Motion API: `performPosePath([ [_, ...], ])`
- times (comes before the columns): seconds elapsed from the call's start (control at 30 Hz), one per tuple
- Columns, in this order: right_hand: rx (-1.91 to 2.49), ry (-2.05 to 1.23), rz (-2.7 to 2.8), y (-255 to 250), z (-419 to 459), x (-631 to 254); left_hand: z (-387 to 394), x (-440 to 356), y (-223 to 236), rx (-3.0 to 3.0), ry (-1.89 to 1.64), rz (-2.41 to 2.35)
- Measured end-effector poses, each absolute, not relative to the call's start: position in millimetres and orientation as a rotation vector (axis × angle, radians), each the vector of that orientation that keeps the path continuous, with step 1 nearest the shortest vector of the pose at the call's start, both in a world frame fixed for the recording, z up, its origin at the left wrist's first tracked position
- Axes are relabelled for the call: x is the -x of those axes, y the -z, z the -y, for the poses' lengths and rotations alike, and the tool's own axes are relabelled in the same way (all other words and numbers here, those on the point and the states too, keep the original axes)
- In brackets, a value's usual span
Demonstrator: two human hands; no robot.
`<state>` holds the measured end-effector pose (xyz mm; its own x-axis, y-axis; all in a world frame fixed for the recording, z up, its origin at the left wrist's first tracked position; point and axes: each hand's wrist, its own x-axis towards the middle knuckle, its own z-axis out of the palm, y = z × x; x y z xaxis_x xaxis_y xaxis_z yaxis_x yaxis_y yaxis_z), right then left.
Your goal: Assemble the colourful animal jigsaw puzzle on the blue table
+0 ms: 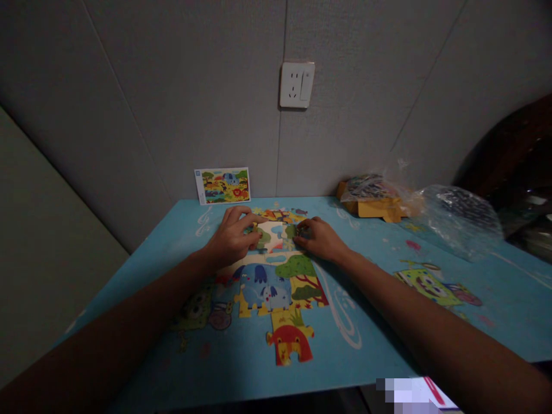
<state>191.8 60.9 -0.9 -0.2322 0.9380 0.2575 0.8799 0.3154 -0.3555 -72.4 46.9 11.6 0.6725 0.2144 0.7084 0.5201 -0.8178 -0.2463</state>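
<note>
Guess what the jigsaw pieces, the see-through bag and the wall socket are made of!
Jigsaw pieces: probably printed cardboard, fairly smooth, being flat with bright pictures and cut knobs. See-through bag: likely thin, glossy plastic, since it is crinkled and shiny. Wall socket: seemingly hard white plastic, with a smooth, even face.

Flanking pale puzzle pieces (272, 233) with left hand (230, 237) and right hand (322, 237), beyond joined elephant pieces (278, 292) on the blue worktop (241, 374).

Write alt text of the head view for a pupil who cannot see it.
A person's left hand and right hand are at jigsaw pieces on a blue table. Joined pieces showing elephants lie nearer the camera; a picture card stands by the wall behind.
</note>
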Motion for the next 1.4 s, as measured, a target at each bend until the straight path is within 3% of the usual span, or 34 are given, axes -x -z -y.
performPosePath([
  [0.83, 1.552, -0.349, 2.074, -4.6, -61.6, -191.6, -46.7, 71.3, -11.6, 2.499, 0.868, 0.621],
  [1.03, 1.346, -0.371, 1.929, -13.8, -55.7, -188.9, -49.6, 71.2, -7.9, 2.530, 0.838, 0.692],
  [1.2, 0.930, -0.469, 2.152, -15.9, -43.7, -180.2, -51.3, 68.8, -3.7, 2.489, 0.899, 0.823],
  [1.4, 0.776, -0.460, 2.299, -10.9, -38.5, -173.1, -50.7, 68.5, -4.4, 2.534, 0.865, 0.701],
])
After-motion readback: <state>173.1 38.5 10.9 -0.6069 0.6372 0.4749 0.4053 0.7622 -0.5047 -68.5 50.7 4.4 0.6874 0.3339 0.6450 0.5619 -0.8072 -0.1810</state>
